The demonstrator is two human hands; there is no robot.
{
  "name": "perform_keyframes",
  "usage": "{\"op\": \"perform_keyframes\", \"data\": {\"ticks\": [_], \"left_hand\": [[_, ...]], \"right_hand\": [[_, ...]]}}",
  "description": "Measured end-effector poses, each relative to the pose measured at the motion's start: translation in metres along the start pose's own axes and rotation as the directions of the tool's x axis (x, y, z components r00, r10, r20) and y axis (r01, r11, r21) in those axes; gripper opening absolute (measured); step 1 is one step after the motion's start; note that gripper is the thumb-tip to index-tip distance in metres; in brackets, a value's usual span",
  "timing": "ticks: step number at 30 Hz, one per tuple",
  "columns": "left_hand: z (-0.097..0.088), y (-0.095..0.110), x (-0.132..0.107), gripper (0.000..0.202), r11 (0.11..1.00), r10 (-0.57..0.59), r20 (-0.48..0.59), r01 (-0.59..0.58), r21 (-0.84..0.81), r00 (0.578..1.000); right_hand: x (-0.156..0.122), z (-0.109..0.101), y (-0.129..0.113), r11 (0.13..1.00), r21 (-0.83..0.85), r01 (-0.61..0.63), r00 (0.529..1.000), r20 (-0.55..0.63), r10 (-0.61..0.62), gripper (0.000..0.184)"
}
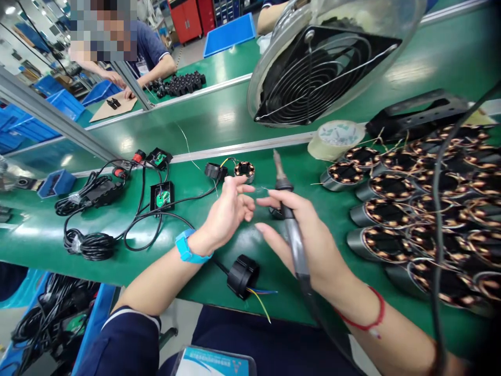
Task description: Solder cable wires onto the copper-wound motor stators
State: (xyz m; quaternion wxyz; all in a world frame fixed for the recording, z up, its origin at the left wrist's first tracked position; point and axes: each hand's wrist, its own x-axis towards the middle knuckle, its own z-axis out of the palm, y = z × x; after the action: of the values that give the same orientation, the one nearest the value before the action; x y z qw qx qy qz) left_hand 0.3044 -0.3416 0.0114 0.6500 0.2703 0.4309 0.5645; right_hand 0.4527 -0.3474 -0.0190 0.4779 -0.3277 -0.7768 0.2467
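My right hand (pixel 313 245) holds a soldering iron (pixel 291 224), its tip pointing up and away; thumb and index finger reach out to the left. Facing it, my left hand (pixel 230 211) is closed with bent fingers around a thin solder wire (pixel 187 143), which trails up behind the hand. A short thin end shows near my right index fingertip. Just beyond my left fingers lies a copper-wound stator (pixel 245 169), beside a black round housing (pixel 215 171) with coloured leads. Nearer me, another black housing (pixel 242 277) has yellow-green and blue wires sticking out.
Rows of stators (pixel 387 243) fill the right side. A fume fan (pixel 313 78) hangs above, with a tape roll (pixel 336 138) below it. Coiled cables (pixel 92 243) and circuit boards (pixel 162 197) lie left. Across the bench a co-worker (pixel 156 62) handles small black parts.
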Motion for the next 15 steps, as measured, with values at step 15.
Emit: {"op": "perform_keyframes", "data": {"ticks": [15], "left_hand": [[-0.037, -0.003, 0.031, 0.01, 0.811, -0.132, 0.051, 0.078, 0.58, 0.99]], "right_hand": [[-0.009, -0.023, 0.048, 0.953, -0.157, -0.259, 0.966, -0.048, 0.255, 0.053]]}}
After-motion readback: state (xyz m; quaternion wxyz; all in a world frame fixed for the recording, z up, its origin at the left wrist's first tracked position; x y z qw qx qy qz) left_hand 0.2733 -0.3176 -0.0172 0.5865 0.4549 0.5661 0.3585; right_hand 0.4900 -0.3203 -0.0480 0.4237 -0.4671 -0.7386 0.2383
